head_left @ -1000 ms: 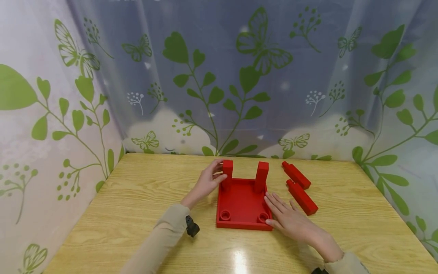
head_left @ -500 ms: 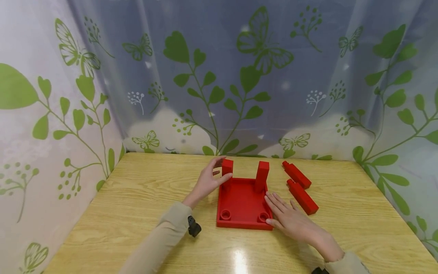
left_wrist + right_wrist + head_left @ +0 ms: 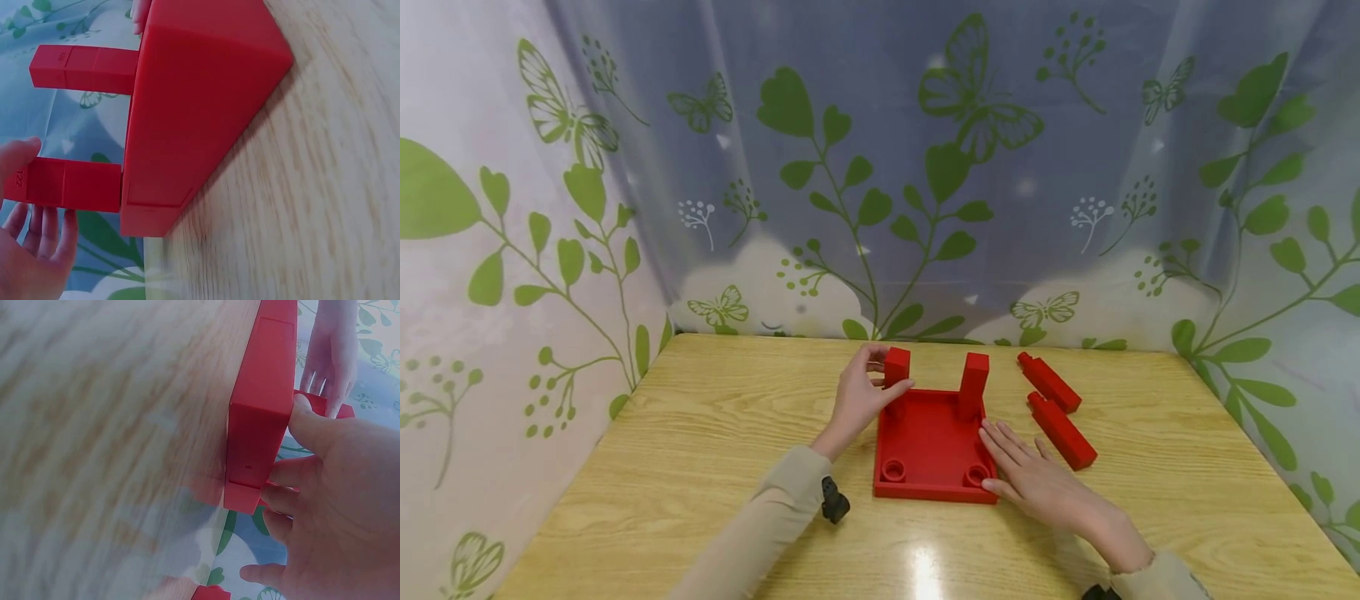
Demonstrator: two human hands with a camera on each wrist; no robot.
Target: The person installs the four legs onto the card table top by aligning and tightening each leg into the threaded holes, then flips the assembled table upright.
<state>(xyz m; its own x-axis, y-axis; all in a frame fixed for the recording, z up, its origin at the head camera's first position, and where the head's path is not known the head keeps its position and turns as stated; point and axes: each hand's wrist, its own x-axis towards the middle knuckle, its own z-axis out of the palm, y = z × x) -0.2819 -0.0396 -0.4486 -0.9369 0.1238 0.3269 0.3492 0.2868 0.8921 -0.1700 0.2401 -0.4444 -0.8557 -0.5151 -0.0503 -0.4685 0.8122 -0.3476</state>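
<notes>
My left hand (image 3: 857, 398) grips an upright red square leg (image 3: 897, 363), thumb in front and fingers behind. That leg stands in the far left corner of a shallow red square tray-like base (image 3: 936, 495), which lies flat with its hollow side up. In the left wrist view the same leg (image 3: 87, 185) meets the base with no plain gap. Another upright leg (image 3: 973, 387) fills the far right corner. My right hand (image 3: 1037, 483) rests against the base's right wall, fingers straight. Round sockets (image 3: 893, 472) show in the two near corners.
Two loose red legs, the far one (image 3: 1051, 385) and the near one (image 3: 1063, 432), lie to the right of the base, their narrow threaded-looking ends pointing away. The wooden table (image 3: 715, 417) ends at a patterned curtain (image 3: 880, 250).
The left thumb has slid rightward across the front of the leg and the left forearm has swung a little right. The leg's top looks slightly turned. The right hand stays put.
</notes>
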